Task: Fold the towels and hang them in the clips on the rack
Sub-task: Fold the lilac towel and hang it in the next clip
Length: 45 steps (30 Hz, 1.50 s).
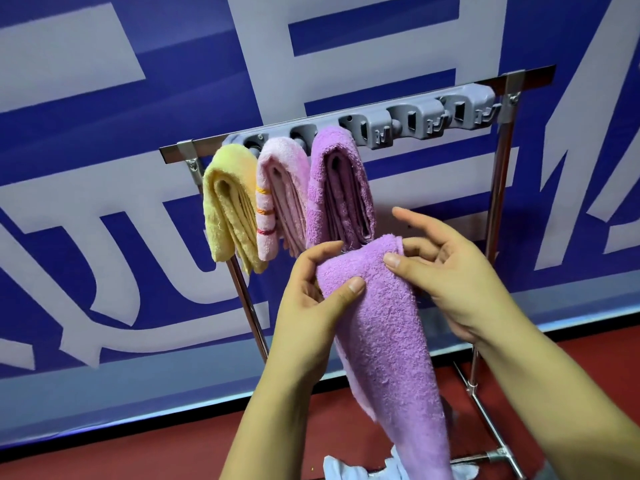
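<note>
A folded light purple towel (384,327) hangs down between my hands in front of the rack. My left hand (311,299) pinches its upper left edge, thumb on the front. My right hand (446,271) holds the upper right edge with thumb and curled fingers, index finger stretched out. On the grey clip bar (460,109) of the metal rack (502,188) three folded towels hang side by side: a yellow towel (228,209), a pink striped towel (277,199) and a purple towel (339,188). The clips to the right of them hold nothing.
Behind the rack stands a blue wall banner (104,202) with large pale letters. The floor (138,459) is red. A pale blue cloth (346,469) lies on the floor near the rack's base, at the bottom edge of view.
</note>
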Tool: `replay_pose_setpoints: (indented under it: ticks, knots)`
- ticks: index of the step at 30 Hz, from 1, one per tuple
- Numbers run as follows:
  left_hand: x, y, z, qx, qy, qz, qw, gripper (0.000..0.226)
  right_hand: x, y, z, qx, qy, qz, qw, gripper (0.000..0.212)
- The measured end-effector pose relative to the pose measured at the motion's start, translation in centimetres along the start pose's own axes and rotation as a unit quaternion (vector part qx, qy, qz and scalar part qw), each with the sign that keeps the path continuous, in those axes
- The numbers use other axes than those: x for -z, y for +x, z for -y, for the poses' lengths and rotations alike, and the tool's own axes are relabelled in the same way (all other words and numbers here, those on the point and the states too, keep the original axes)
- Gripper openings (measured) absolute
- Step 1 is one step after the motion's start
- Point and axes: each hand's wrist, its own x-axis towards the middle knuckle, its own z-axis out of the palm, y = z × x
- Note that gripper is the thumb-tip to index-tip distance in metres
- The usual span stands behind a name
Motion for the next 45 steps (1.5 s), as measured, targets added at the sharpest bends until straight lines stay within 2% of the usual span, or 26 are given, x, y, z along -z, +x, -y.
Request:
replay_pose_setpoints:
  ticks: [3,5,8,12,16,21,23,25,27,30,32,34,40,45]
  knots:
    - [-0.5,0.1,-0.1,0.001,0.009,-0.002,1.000,0.036,0.3,0.0,-0.9,-0.014,-0.014,-0.060,0.998,0.047]
    - [-0.7,0.1,-0.1,0.017,-0.008,-0.013,1.000,0.034,0.7,-0.4,-1.9,-0.046,0.010,-0.070,0.996,0.058]
    - [-0.9,0.2,-0.4,0.050,-0.023,-0.020,0.998,0.042,1.4,-1.1,-3.6,-0.100,0.051,-0.025,0.993,0.081]
    - [-1.0,0.4,-1.1,0.082,-0.027,0.000,0.996,0.047,1.7,-1.6,-4.0,-0.141,0.047,0.087,0.985,0.091]
    - [-0.8,0.6,-1.5,0.086,-0.016,0.023,0.996,0.048,1.6,-1.7,-3.4,-0.180,0.029,0.149,0.972,0.077]
    - [0.5,1.3,-2.1,0.089,0.016,-0.027,0.996,0.045,1.3,-1.2,-2.5,-0.150,0.032,0.137,0.979,0.017]
    - [0.8,1.4,-2.2,0.092,0.020,-0.043,0.995,0.040,0.9,-1.1,-1.9,-0.149,0.052,0.120,0.980,0.019]
    - [1.0,1.4,-1.9,0.107,0.015,-0.036,0.993,0.036,0.4,-1.0,-1.3,-0.151,0.089,0.113,0.978,0.030]
    - [1.0,0.9,-1.6,0.123,0.016,-0.016,0.992,0.050,-0.1,-0.7,-0.5,-0.154,0.123,0.111,0.974,0.032]
    - [1.1,0.1,-0.7,0.108,0.008,0.021,0.994,0.083,-0.5,-0.4,0.2,-0.156,0.152,0.109,0.970,0.033]
    - [1.2,-0.2,-0.2,0.075,-0.005,0.035,0.997,0.085,-0.5,-0.2,0.6,-0.142,0.158,0.106,0.971,0.033]
    - [1.1,-0.3,-0.4,0.054,-0.008,0.034,0.998,0.083,-0.6,-0.2,0.8,-0.120,0.133,0.098,0.979,0.033]
    - [1.0,-0.1,-1.3,0.019,-0.012,0.002,1.000,0.075,-0.7,0.4,1.4,-0.040,-0.047,0.086,0.994,0.030]
    - [0.2,0.3,-2.0,-0.028,-0.032,-0.013,0.999,0.064,-0.4,0.5,2.9,-0.009,-0.083,0.183,0.980,0.029]
